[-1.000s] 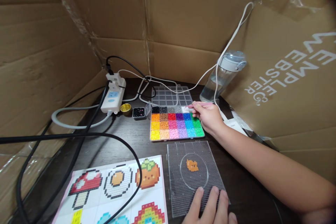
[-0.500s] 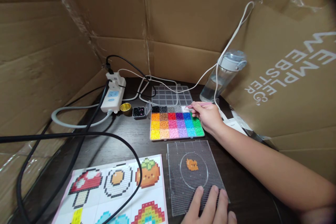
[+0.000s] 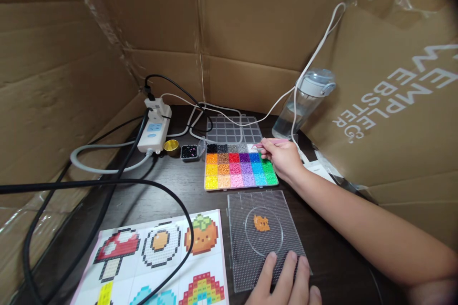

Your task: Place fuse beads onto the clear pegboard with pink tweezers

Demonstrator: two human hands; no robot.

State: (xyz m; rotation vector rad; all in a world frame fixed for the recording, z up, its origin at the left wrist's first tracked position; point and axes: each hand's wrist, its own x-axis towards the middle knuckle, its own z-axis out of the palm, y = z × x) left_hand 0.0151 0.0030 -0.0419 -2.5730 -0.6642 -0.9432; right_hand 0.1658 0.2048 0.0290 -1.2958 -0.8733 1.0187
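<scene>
A person's left hand (image 3: 284, 281), fingers apart and gripping nothing, rests on the near edge of a clear pegboard (image 3: 243, 252) laid on a dark tabletop (image 3: 207, 202). Beside it, to the left, lies a printed sheet of pixel patterns (image 3: 161, 240), among them a mushroom, a fried egg and a smiling persimmon, with a black cable (image 3: 186, 217) looping across the view in front of it. A small patch of orange beads (image 3: 262, 223) sits on the pegboard, inside a circular outline.

Just beyond, the right hand (image 3: 281, 155) has its fingers closed on pink tweezers (image 3: 281, 141), the tips at the white compartment in the back row of a multicolored bead box (image 3: 236, 188); whether they pinch a bead, I cannot tell. A white device (image 3: 318, 170) lies near the right wrist. Left of the box stand a small case of black pieces (image 3: 189, 152), a gold cup (image 3: 171, 147) and a white power strip (image 3: 153, 131). Behind the box are a clear gridded lid (image 3: 232, 131) and, to the right, a tilted water bottle (image 3: 304, 102), before cardboard walls (image 3: 250, 19).
</scene>
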